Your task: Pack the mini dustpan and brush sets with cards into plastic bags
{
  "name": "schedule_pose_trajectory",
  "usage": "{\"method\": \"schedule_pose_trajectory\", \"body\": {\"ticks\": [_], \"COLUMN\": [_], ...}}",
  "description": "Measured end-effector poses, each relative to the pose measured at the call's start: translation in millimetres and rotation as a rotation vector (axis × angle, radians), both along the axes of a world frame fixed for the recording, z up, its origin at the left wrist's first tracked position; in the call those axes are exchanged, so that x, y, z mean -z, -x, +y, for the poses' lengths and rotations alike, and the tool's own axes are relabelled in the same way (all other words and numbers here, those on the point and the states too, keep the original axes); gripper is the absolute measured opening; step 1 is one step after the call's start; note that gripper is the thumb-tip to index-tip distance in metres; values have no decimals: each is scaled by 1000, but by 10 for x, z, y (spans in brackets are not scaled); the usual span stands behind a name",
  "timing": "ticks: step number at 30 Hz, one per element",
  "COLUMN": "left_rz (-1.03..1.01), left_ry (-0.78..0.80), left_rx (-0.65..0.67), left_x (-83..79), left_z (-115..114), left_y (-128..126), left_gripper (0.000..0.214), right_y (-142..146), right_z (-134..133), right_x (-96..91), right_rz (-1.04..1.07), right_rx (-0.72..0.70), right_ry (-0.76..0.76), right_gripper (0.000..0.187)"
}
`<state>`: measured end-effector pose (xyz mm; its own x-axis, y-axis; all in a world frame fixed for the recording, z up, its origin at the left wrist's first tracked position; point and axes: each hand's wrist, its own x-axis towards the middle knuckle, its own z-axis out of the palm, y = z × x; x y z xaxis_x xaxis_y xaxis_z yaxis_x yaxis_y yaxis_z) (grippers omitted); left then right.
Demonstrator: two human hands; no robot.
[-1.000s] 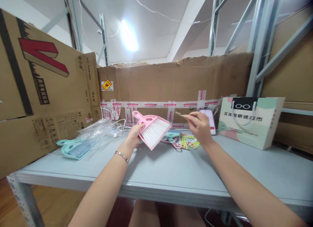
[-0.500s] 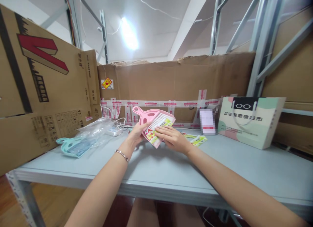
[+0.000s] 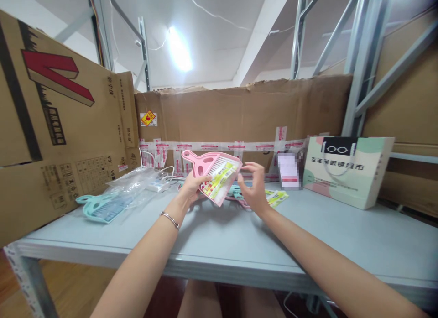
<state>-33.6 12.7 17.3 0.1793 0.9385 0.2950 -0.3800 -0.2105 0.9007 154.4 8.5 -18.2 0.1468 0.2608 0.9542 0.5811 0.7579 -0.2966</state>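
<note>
My left hand (image 3: 192,188) grips a pink dustpan (image 3: 199,167) at its lower left side, thumb on the front. A white-bristled brush (image 3: 219,165) lies in the pan. A yellow-green printed card (image 3: 224,175) covers part of the bristles and the pan. Just off the pan's right edge is my right hand (image 3: 255,188), its thumb and fingers curved but apart, with nothing seen between them. Behind the hands, teal and pink plastic pieces (image 3: 235,190) lie on the table, partly hidden. Another yellow-green card (image 3: 278,198) rests beside my right wrist.
A teal dustpan with a brush (image 3: 102,207) lies at the left of the grey table (image 3: 212,238), beside clear plastic bags (image 3: 133,181). A phone-like screen (image 3: 289,171) and a paper bag (image 3: 345,172) stand at the right. Cardboard boxes (image 3: 219,112) wall the back and left.
My right hand has left the card on the dustpan and moved right, its fingers parting. More of the card and the plastic pieces behind now shows. My left hand keeps its hold.
</note>
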Motion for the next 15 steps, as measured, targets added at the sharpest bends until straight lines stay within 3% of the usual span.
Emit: {"method": "schedule_pose_trajectory", "body": {"ticks": [2, 5, 7, 12, 15], "left_rz": [-46, -45, -5, 51, 79], "left_ry": [-13, -22, -38, -30, -55], "left_rx": [-35, -6, 29, -68, -120], "left_x": [-15, 2, 31, 76, 104], "left_z": [-10, -26, -32, -30, -10], "left_y": [-9, -34, -60, -123, -143], "left_gripper": [51, 51, 54, 54, 52], "right_y": [77, 209, 270, 288, 296], "right_z": [22, 32, 6, -97, -95], "right_x": [18, 54, 52, -32, -23], "right_rz": [328, 498, 542, 618, 597], "right_rx": [-64, -501, -725, -822, -835], "right_ry": [214, 683, 852, 888, 856], "right_gripper": [33, 39, 38, 31, 36]}}
